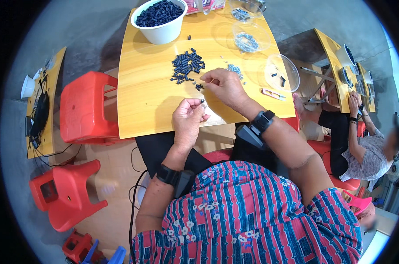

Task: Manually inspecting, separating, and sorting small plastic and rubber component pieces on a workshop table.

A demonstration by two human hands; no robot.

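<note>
My left hand (190, 118) is closed above the near part of the yellow table, pinching a small black cylindrical piece (202, 101) between thumb and forefinger. Just beyond it, to the right, my right hand (227, 88) has its fingers drawn together in a pinch; whatever may be in them is hidden. A few dark pieces (199, 87) lie by the right fingertips. Farther off is a loose pile of short black cylindrical pieces (187, 66). Small silvery metal parts (235, 70) are heaped beyond the right hand.
A white tub (162, 33) full of black pieces stands at the far left of the table (142, 97). Clear round containers (292, 70) line the right side, near thread snips (273, 94). Red stools (86, 108) stand at left; another person (362, 149) sits at right.
</note>
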